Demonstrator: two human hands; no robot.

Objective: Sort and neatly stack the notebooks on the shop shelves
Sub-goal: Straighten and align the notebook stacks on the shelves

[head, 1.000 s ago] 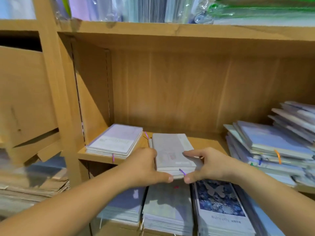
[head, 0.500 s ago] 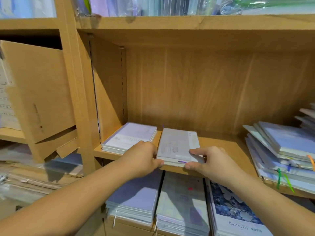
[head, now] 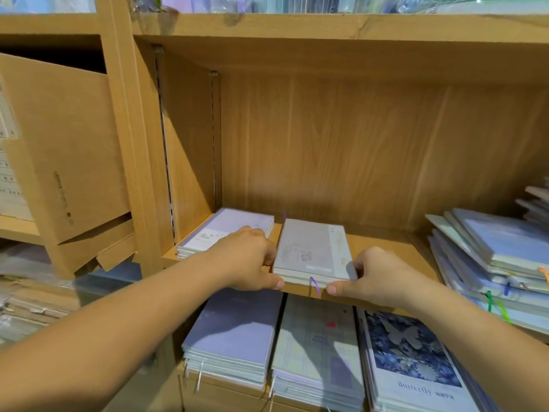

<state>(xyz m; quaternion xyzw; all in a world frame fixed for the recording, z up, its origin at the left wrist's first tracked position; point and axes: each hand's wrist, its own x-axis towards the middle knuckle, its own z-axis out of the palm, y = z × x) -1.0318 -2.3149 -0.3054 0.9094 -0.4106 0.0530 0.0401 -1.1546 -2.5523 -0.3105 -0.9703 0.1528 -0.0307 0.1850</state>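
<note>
squaring up looks like the step you are on. in the head view, your left hand [head: 249, 263] and your right hand [head: 377, 278] clasp the small stack of pale grey rectangular notebooks [head: 312, 248] from either side. each thumb lies along the front edge and the curled fingers wrap the long sides. that two-sided hold makes sense: pressing in from both flanks brings the covers flush, while the thumbs can nudge the stack back.

the stack lies flat on the light wooden shelf board [head: 386, 248], its front edge right at the lip, with a thin purple ribbon bookmark [head: 315, 285] dangling over it. just beside it on the left, across a narrow gap, a low stack of lilac notebooks [head: 228, 227] sits against the side wall. setting the grey ones parallel to it would start a tidy row by colour.

further right on the same board, well apart, a slumped pile of pale blue notebooks [head: 490, 257] fans out at odd angles. i judge that to be the unsorted supply, so much of the job is left.

on the shelf below, three neat stacks sit side by side: a lilac-cover stack [head: 234, 331], a grey-green stack [head: 318, 337] and a dark blue butterfly-cover stack [head: 413, 358], likely the pattern you are matching. a brown cardboard box [head: 59, 144] leans in the bay to the left.
</note>
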